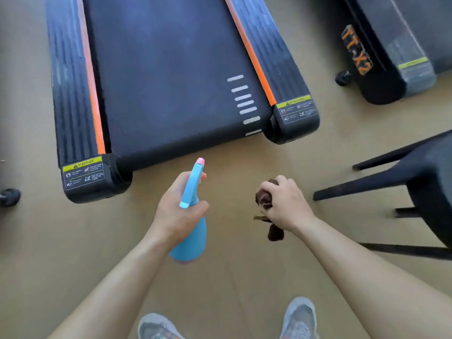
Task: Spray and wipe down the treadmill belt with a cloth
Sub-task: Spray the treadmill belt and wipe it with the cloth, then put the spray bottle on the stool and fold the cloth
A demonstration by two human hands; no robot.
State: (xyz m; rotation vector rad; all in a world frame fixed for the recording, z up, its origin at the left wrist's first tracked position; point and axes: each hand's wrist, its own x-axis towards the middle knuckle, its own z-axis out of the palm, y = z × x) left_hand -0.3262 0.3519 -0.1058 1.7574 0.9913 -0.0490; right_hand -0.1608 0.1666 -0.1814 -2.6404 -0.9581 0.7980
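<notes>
- The two bare forearms reach forward and down from the lower corners, putting both hands in front of the body and short of the treadmill's near end.
- The left hand (176, 211) has its grip clamped round the neck of the blue spray bottle (192, 192). The pink nozzle tip (200, 161) points away from the person toward the belt, which looks like aiming for a first spray. One fingertip shows just past the spray head, but the trigger itself is hidden.
- The right hand (286, 204) has its grip closed on a bunched brown cloth (264, 198), with a loose end hanging below the fist. Balled up and held off to the side, it seems to be kept dry and ready for wiping.
- Two grey shoes (300, 316) stand apart on the tan floor (220, 285), squared to the machine.
- The treadmill belt (171, 81), dark with short white bars (244, 101) near its right edge, lies ahead between black side rails (71, 94) edged in orange. No wet patch can be made out, so spraying is judged not yet begun.
- A black chair (420, 182) stands at the right, near the right hand.
- A second treadmill (396, 45) sits in the far right corner.
</notes>
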